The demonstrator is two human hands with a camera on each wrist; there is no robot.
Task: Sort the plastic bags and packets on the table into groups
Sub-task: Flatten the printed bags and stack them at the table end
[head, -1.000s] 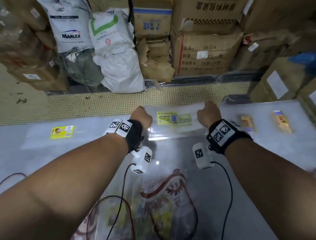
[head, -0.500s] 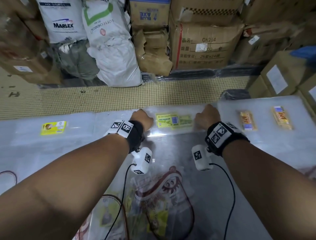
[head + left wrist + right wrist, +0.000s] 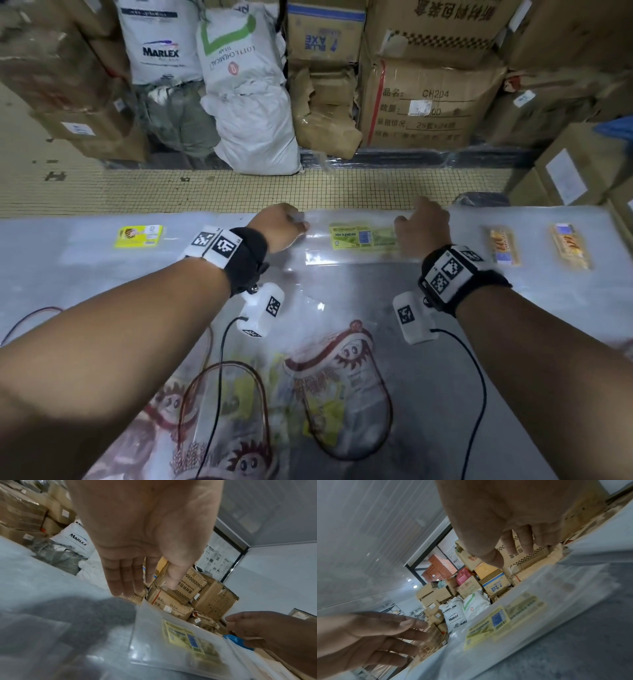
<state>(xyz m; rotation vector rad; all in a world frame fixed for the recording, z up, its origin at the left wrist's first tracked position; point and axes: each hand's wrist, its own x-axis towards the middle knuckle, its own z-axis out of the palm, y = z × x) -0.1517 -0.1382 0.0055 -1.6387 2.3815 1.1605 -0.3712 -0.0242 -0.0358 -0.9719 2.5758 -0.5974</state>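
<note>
Work across the counter from the far edge, with the printed bags in the near pile left for later turns. Treat the clear bag with the green and yellow label as the piece in hand: lies flat along the far edge, between the two hands, long side across the body. Judge the step as squaring and settling this bag in its own group spot.

Set the left hand at the bag's left end and the right hand at its right end, as now, and move both together so the thin film neither skews nor folds. Press down lightly, not sideways; slippery film on a film-covered counter probably slides at the least push and could go over the far edge.

Left fingers: straight and close together, tips down at the bag's far left corner, closed round nothing that shows. Right fingers: slightly bent, spread a little, over the far edge; cannot tell whether touching the film.

Avoid sweeping into the yellow packet, well apart to the left, or the two orange packets near on the right
</note>
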